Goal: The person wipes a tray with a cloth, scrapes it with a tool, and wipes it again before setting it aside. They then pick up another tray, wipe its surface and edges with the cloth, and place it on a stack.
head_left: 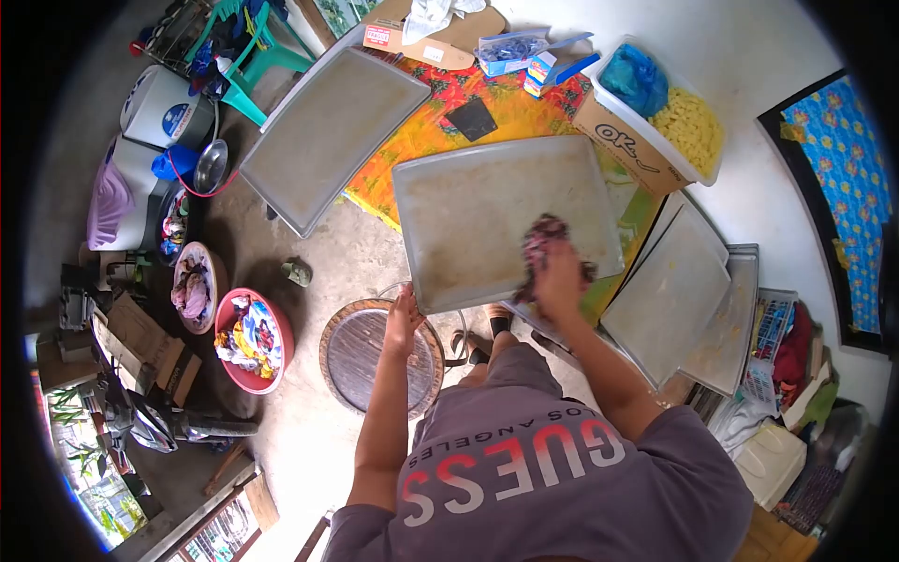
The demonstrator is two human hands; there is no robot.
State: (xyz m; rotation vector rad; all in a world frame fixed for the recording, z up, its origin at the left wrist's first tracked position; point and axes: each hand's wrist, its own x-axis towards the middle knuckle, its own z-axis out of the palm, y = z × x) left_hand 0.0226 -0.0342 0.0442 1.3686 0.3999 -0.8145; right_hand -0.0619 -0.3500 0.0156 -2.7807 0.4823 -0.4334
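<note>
A metal tray [478, 201] with brownish stains lies on the table with the orange and yellow cover [384, 173], its near edge towards my body. My left hand [404, 321] is closed on the tray's near left corner. On the right part of the tray, my right hand [561, 281] presses a dark pink patterned cloth [541, 245] against the surface; the cloth is slightly blurred. Another metal tray [335, 131] rests at the table's left end. A small dark square [471, 119] lies behind the tray in front of me.
More trays [670, 290] lean at the right. A box [618, 140] with a tub of yellow pieces [688, 134] stands at the back right. Below are a round wooden stool [382, 358] and a red basin of clothes [279, 361]. A green chair [245, 70] stands back left.
</note>
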